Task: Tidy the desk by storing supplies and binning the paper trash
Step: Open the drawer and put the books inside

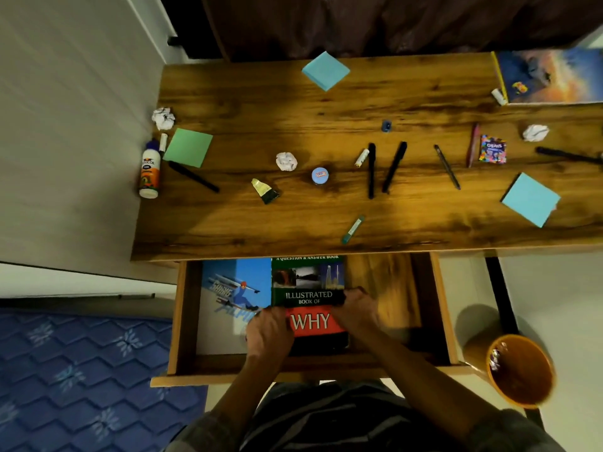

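A: What are the hands on?

B: A hardcover book (310,295), green on its upper half with small photos and the words "ILLUSTRATED BOOK OF", red lower down with "WHY" in big white letters. It lies in the open wooden drawer (434,308) under the desk (261,125), partly over a blue skiing book (228,288).

A: Which way does it run?

B: Its long axis goes from the person toward the desk, title upright to the wearer, top edge tucked just under the desk's front edge.

A: And the grip?

B: The left hand (267,331) curls round the book's left edge near the red band; the right hand (357,308) curls round the right edge a little higher. Both hold it.

A: The desktop?

B: Three crumpled paper balls: one at the far left (163,118), one mid-desk (286,161), one at the right (535,132). A glue bottle (150,171) lies at the left edge, lengthwise toward the person. Two black markers (394,166) lie side by side near the middle, and an orange bin (522,370) sits on the floor at the right.
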Available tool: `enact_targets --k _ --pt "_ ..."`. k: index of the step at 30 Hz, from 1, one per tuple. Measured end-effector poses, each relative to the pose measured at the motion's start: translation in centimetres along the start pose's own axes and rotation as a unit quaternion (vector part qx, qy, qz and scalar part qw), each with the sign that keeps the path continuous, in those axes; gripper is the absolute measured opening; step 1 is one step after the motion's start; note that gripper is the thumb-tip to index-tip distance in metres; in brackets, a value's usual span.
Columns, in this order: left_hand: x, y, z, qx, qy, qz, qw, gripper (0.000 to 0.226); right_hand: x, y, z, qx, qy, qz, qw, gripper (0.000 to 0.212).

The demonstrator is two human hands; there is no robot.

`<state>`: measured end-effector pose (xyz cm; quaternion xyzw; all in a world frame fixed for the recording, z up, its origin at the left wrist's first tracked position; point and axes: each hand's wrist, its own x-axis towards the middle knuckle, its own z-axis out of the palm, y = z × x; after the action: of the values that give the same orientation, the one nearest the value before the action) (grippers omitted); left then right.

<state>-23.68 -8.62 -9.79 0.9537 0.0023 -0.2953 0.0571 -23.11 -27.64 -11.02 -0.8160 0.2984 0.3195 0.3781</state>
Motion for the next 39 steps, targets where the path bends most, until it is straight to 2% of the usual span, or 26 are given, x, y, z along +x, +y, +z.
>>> enact_targets --k 2,6,9,10,12,14,18,22,26,28,31,33,37,39 --pt "-0.4 -0.1 0.1 -0.029 0.013 0.005 0.999 0.025 0.1 0.5 -0.6 -0.021 -0.004 -0.046 0.999 0.05" --pt "-0.5 -0.6 0.0 -0.085 0.023 0.018 0.996 0.028 -1.1 1.5 -1.6 0.018 -0.03 -0.09 0.995 0.062" --pt "-0.2 -0.3 -0.2 -0.177 0.018 0.004 0.984 0.027 -3.7 1.5 -3.4 0.038 -0.019 -0.102 0.994 0.047" --pt "0.0 -0.1 -0.3 -0.237 0.011 -0.012 0.971 0.026 -4.3 1.7 -4.0 0.055 -0.006 -0.093 0.994 0.045" --pt "0.4 1.0 -1.1 -0.386 -0.027 -0.056 0.921 0.024 -5.5 2.6 -5.6 0.123 0.037 -0.075 0.989 0.05" --pt "0.3 2.5 -2.1 -0.475 -0.056 -0.061 0.876 0.012 -6.8 3.8 -7.4 0.175 0.077 -0.085 0.978 0.05" --pt "-0.9 6.8 -4.7 -0.525 -0.067 0.005 0.849 0.011 -9.4 6.7 -12.0 0.254 0.143 -0.105 0.951 0.054" --pt "-2.6 12.7 -7.1 -0.559 -0.063 0.06 0.824 0.016 -11.9 9.6 -17.1 0.331 0.182 -0.126 0.917 0.043" --pt "-5.7 18.8 -7.9 -0.612 -0.062 0.096 0.783 0.026 -13.4 13.9 -21.5 0.388 0.225 -0.131 0.884 0.036" --pt "-7.7 22.3 -7.7 -0.649 -0.065 0.101 0.751 0.036 -14.0 16.6 -23.6 0.411 0.238 -0.133 0.87 0.032" --pt "-10.9 27.5 -6.2 -0.721 -0.054 0.066 0.688 0.048 -14.8 20.8 -26.8 0.436 0.235 -0.13 0.859 0.03" --pt "-12.6 31.1 -4.8 -0.746 -0.054 0.053 0.661 0.052 -14.8 23.8 -29.2 0.465 0.228 -0.127 0.846 0.029" --pt "-15.0 37.0 -3.2 -0.736 -0.023 0.048 0.674 0.054 -14.5 28.3 -33.0 0.492 0.22 -0.113 0.835 0.03" --pt "-15.7 39.1 -3.7 -0.742 -0.015 0.047 0.669 0.054 -14.6 29.3 -35.0 0.495 0.218 -0.119 0.833 0.029"
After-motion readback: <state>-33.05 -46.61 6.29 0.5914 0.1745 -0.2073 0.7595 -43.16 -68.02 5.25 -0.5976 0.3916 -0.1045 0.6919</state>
